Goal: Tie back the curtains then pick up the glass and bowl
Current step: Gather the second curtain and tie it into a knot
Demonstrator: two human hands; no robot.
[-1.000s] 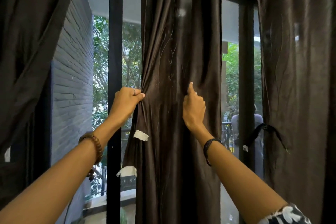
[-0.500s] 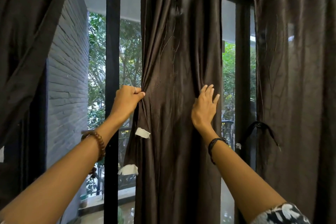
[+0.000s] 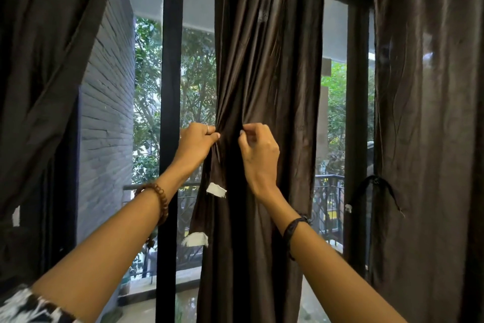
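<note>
Middle curtain (image 3: 267,87): dark brown, satiny sheen, hangs top to bottom at frame centre, pinched into tight folds at mid-height. Two white tags on its left edge, upper tag (image 3: 216,190) at about 7 o'clock from the gather, lower tag (image 3: 196,239) below that.

Left hand (image 3: 197,142): fingers curled, gripping the curtain's left edge at the gather; ring on one finger, wooden bead bracelet (image 3: 159,201) on the wrist.

Right hand (image 3: 259,151): fingers curled inward, fingertips (image 3: 245,135) pinching a fold of the same curtain, just right of the left hand. The two hands are near but apart, fabric bunched between them. Black cord bracelet (image 3: 294,228) on the right wrist.

Left curtain (image 3: 47,73) at 9 o'clock, same dark fabric, drawn diagonally toward the left edge. Right curtain (image 3: 429,139) at 3 o'clock, hanging straight, a thin black tie-back (image 3: 377,182) looped at its left edge.

Black window frame bar (image 3: 171,87) stands at 10 o'clock from the left hand. Outside: grey brick wall (image 3: 107,126), trees, balcony railing (image 3: 327,199).
</note>
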